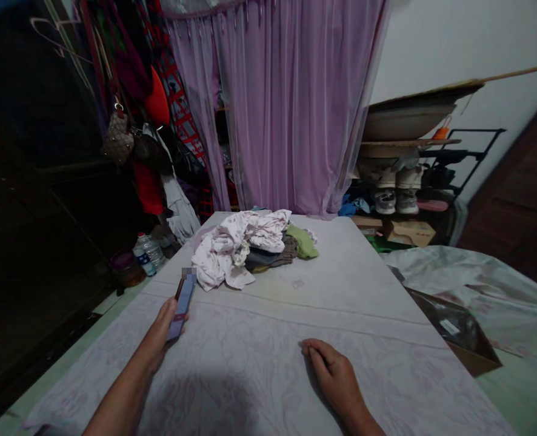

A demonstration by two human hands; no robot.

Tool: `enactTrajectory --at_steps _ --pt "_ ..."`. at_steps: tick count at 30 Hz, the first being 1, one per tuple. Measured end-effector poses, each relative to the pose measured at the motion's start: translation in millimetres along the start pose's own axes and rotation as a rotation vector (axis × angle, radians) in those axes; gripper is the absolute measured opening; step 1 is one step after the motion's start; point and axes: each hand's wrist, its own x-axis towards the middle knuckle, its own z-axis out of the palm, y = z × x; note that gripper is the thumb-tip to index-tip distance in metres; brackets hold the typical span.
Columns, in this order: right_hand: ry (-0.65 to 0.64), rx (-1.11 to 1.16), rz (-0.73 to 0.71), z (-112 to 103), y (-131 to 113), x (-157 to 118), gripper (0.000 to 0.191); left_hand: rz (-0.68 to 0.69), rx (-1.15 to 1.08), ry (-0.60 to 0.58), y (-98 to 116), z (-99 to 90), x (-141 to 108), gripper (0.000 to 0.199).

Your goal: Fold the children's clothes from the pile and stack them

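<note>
A phone (pixel 181 309) with a lit screen is in my left hand (pixel 165 318), whose fingers close around its lower edges above the left side of the cloth-covered table (pixel 259 339). My right hand (pixel 331 370) rests on the pale patterned cloth near the front, its fingers curled in; whether anything is inside them is hidden. Beyond both hands lies a heap of crumpled clothes. It includes a white printed garment (pixel 225 251), a green piece (pixel 302 242) and a brown ribbed piece (pixel 286 251).
A purple curtain (pixel 286 109) hangs behind the far edge. Bags (pixel 118 136) and clothes hang at the left, above plastic bottles (pixel 150 251). On the right are a rack with shoes (pixel 396 201), cardboard boxes (pixel 409 232) and a plastic sheet (pixel 468 278) beside an open carton (pixel 454 330).
</note>
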Motion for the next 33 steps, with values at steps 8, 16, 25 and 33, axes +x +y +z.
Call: enactTrajectory --at_steps 8,16,25,33 --pt "0.007 0.024 0.017 4 9 -3 0.033 0.215 1.272 0.338 -18 -38.1 0 0.059" --pt "-0.074 0.085 0.060 1 -8 50 0.037 0.236 1.329 0.426 -48 -31.6 2 0.057" --pt "-0.030 0.010 -0.075 33 -73 189 0.036 0.237 1.247 0.449 -60 -38.2 12 0.055" --pt "0.132 -0.043 0.138 68 -108 284 0.052 0.300 1.254 0.519 -56 -20.4 16 0.054"
